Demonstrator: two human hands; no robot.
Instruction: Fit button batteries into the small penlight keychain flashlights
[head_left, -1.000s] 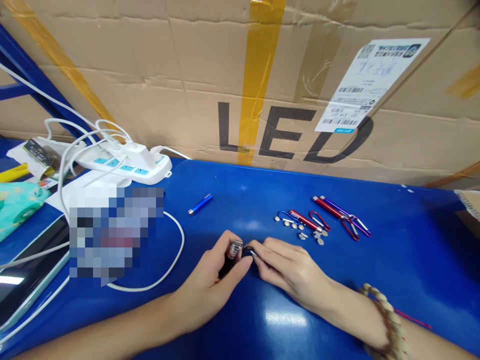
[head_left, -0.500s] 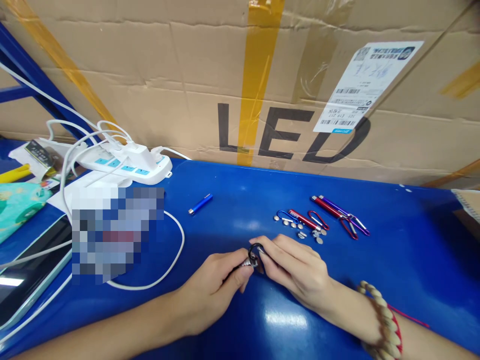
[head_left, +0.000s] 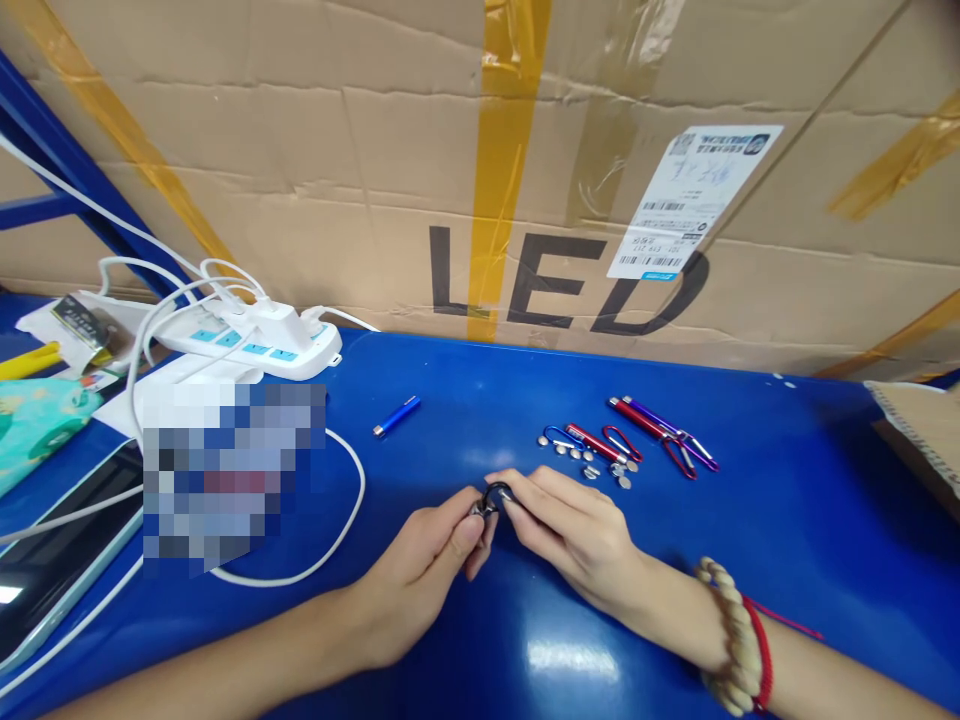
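My left hand (head_left: 420,575) is closed, pinching a small silver metal part (head_left: 486,508) between thumb and forefinger; most of that part is hidden by the fingers. The fingertips of my right hand (head_left: 574,525) are pressed together on a black carabiner (head_left: 496,488), whose curved end shows between both hands and meets the silver part. Beyond my hands lie a red penlight (head_left: 592,440), a blue carabiner (head_left: 564,437), a red carabiner (head_left: 619,440) and several button cells (head_left: 625,482). A blue penlight tube (head_left: 397,416) rests apart, left of them.
Red and purple penlights (head_left: 651,418) with carabiners lie at the right. A white power strip (head_left: 322,350) with cables stands at the back left, near a phone (head_left: 67,550) and a pixelated patch. A large cardboard box (head_left: 375,180) walls off the back of the blue table (head_left: 465,390).
The camera view has shifted slightly, so the table things sit a little further left. My left fingers now cover more of the silver part; both hands keep their grip.
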